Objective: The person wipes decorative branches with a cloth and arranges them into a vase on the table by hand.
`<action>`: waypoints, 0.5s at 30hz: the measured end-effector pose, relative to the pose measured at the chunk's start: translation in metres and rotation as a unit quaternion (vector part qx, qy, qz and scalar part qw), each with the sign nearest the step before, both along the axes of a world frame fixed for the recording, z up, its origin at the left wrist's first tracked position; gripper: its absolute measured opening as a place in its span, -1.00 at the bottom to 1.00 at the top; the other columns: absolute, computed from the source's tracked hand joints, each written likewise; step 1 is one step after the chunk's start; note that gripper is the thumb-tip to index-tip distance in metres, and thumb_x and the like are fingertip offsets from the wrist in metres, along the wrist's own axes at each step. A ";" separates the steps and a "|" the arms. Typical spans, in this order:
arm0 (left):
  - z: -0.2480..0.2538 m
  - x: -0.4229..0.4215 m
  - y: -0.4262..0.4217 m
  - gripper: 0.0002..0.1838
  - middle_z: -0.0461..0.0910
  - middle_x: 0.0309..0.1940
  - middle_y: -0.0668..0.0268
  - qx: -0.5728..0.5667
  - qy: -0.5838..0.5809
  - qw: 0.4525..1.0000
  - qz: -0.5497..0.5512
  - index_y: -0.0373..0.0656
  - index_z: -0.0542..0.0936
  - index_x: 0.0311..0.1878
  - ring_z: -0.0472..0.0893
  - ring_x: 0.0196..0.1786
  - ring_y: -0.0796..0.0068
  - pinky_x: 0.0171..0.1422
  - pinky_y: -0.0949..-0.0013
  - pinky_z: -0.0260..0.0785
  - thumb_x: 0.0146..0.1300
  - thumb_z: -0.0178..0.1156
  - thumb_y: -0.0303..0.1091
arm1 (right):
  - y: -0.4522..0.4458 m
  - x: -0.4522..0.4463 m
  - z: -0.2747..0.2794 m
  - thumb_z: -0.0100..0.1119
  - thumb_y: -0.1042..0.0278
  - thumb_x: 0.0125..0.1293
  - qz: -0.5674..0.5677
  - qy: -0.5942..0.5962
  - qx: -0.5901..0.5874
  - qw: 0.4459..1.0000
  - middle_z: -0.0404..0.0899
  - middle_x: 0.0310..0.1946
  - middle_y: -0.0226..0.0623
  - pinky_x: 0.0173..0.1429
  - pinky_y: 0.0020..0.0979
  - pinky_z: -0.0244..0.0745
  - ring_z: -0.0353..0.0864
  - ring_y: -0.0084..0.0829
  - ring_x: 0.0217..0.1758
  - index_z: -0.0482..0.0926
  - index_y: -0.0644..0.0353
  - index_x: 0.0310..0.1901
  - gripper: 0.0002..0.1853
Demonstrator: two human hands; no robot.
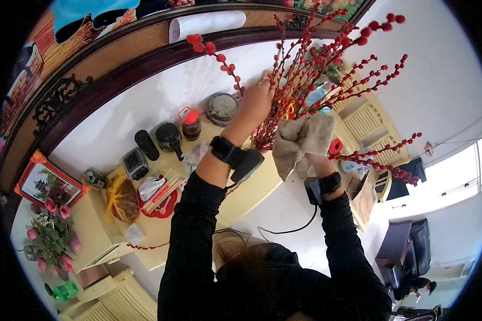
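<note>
Overall, a white-walled room [439, 69] surrounds a crowded, pale tabletop [257, 195]. Red branches [292, 80] fan up over it. A bunched cloth [302, 142] near them is held in the right hand [318, 163]; the left hand [257, 101] is at the branches, though its grip is unclear. Light pressure and steady support should spare the buds [365, 32].

Both sleeves [194, 216] are black, and black wrist straps [224, 151] carry boxy grey modules [247, 165] with dark cables [284, 231]

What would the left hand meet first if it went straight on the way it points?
Probably the red branches: the left hand points up and right into them, though depth is unclear.
</note>
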State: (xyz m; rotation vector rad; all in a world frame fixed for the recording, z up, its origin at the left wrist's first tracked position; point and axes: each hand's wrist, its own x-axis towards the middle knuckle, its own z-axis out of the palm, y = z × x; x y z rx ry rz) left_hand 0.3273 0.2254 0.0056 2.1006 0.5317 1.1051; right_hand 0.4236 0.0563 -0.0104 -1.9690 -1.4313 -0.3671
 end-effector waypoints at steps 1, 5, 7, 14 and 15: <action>0.004 -0.003 -0.002 -0.79 0.48 -0.48 -0.03 0.023 0.033 0.999 -0.006 -0.30 0.40 -0.24 0.51 -0.37 0.05 -0.34 0.18 0.31 0.13 -0.03 -0.36 | 0.001 0.008 -0.009 0.14 0.29 -0.14 0.030 0.045 0.039 0.998 0.37 -0.32 -0.14 -0.08 -0.30 0.23 0.30 -0.17 -0.22 0.46 0.21 -0.31 -0.70; 0.013 -0.005 -0.003 -0.78 0.47 -0.50 -0.07 0.085 0.042 0.995 -0.027 -0.28 0.32 -0.15 0.49 -0.36 -0.01 -0.33 0.08 0.29 0.14 -0.11 -0.42 | 0.000 0.027 -0.020 0.12 0.28 -0.06 0.006 -0.102 0.009 0.995 0.37 -0.25 -0.22 -0.01 -0.31 0.20 0.30 -0.21 -0.16 0.43 0.18 -0.19 -0.66; 0.032 -0.017 -0.005 -0.77 0.47 -0.51 -0.07 0.065 0.082 0.993 -0.049 -0.28 0.31 -0.12 0.48 -0.36 -0.03 -0.32 0.07 0.29 0.15 -0.12 -0.42 | -0.002 0.025 -0.020 0.13 0.29 -0.06 0.009 -0.059 0.010 0.998 0.36 -0.23 -0.24 0.01 -0.31 0.19 0.29 -0.23 -0.15 0.42 0.19 -0.17 -0.64; 0.023 -0.006 -0.012 -0.69 0.47 -0.51 -0.08 0.072 0.057 0.994 -0.052 -0.28 0.27 -0.03 0.48 -0.37 -0.06 -0.32 0.05 0.29 0.19 -0.15 -0.34 | 0.000 0.006 0.003 0.15 0.34 -0.08 -0.015 -0.040 -0.033 0.999 0.38 -0.29 -0.23 -0.07 -0.35 0.23 0.32 -0.28 -0.20 0.42 0.21 -0.19 -0.65; 0.020 -0.005 -0.015 -0.69 0.47 -0.50 -0.08 0.074 0.060 0.994 -0.055 -0.29 0.26 -0.04 0.48 -0.38 -0.06 -0.32 0.05 0.29 0.20 -0.14 -0.32 | -0.003 0.007 0.006 0.15 0.35 -0.07 -0.015 -0.041 -0.046 0.998 0.38 -0.30 -0.24 -0.08 -0.35 0.23 0.33 -0.29 -0.20 0.41 0.21 -0.19 -0.66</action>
